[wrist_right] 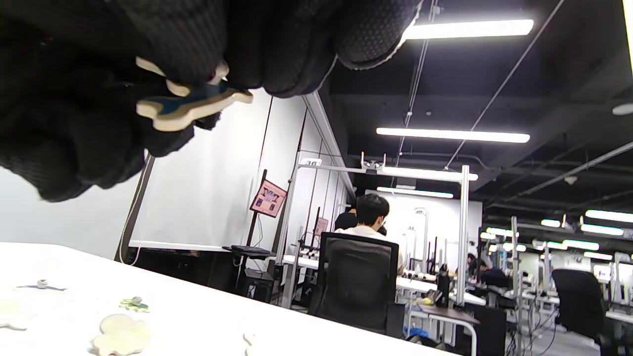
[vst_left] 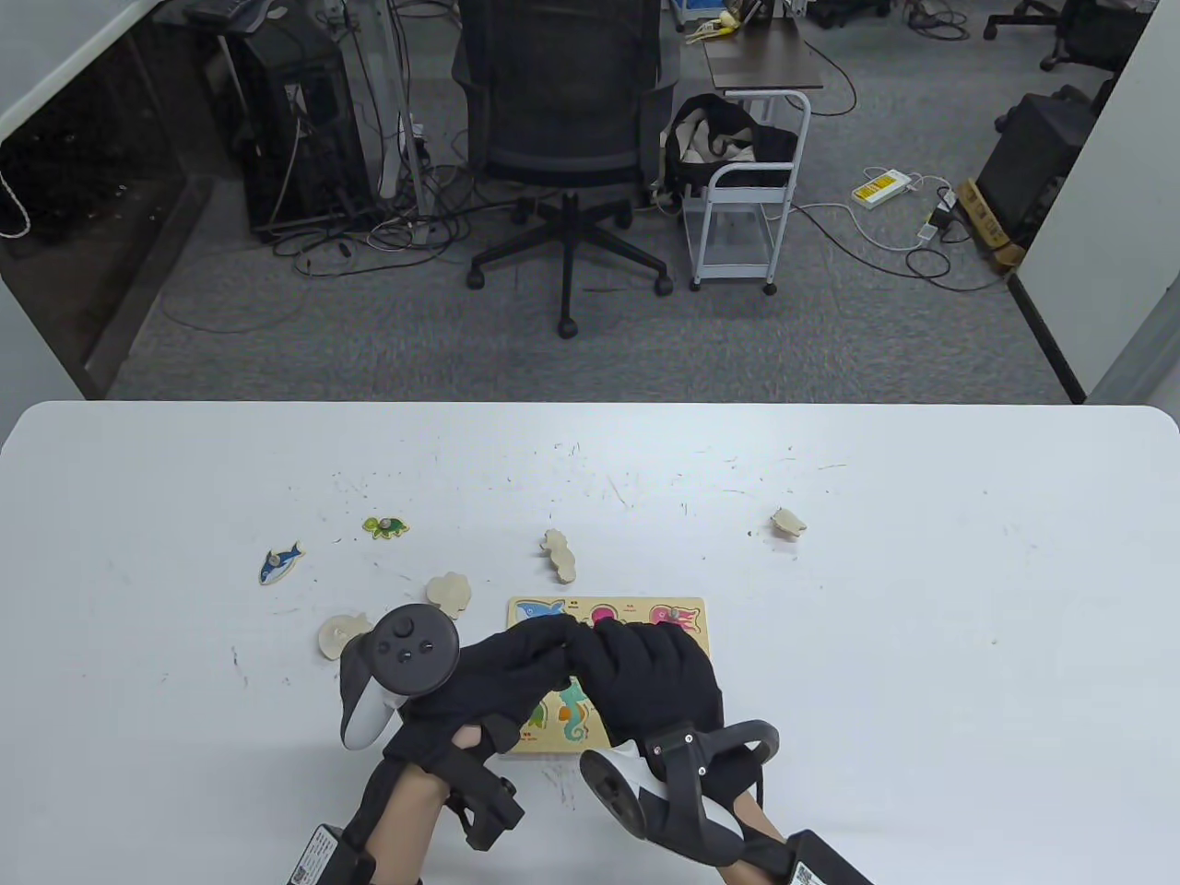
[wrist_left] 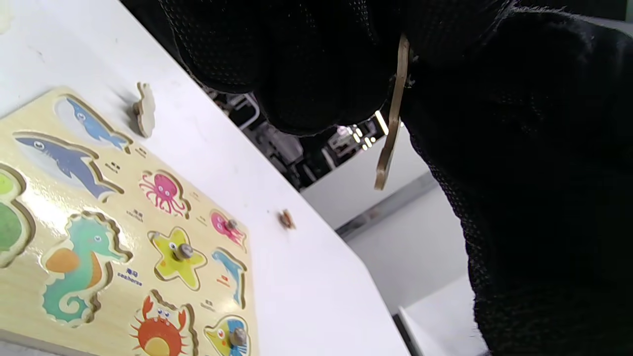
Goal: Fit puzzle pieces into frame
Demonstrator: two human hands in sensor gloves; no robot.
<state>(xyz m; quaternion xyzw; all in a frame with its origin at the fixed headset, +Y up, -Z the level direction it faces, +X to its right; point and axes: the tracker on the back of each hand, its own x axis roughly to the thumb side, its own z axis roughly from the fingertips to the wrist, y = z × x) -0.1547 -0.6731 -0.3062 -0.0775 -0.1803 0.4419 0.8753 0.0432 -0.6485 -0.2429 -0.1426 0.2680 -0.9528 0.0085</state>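
Table view: both gloved hands meet above the puzzle frame (vst_left: 678,616), which lies flat on the counter (vst_left: 922,645) near its front edge. The left hand (vst_left: 502,678) and right hand (vst_left: 650,678) together hold one thin wooden piece (wrist_right: 190,106) raised off the frame. In the right wrist view it is pinched between fingers (wrist_right: 292,54), a blue painted face showing. The left wrist view shows only its bare edge between the two gloves.

Progress, judged from the frame: starfish (wrist_left: 178,254), pink octopus (wrist_left: 227,228) and a fish (wrist_left: 232,336) carry pegs and appear seated. Whale, shark, seahorse, crab and other recesses appear open.

Still loose on the counter:
- a shark piece (vst_left: 279,561) and a turtle piece (vst_left: 384,527), face up;
- several pieces face down (vst_left: 559,555), one well apart at right (vst_left: 788,523).

Hidden: the gloves cover the middle of the frame in the table view. The held piece's shape cannot be identified.
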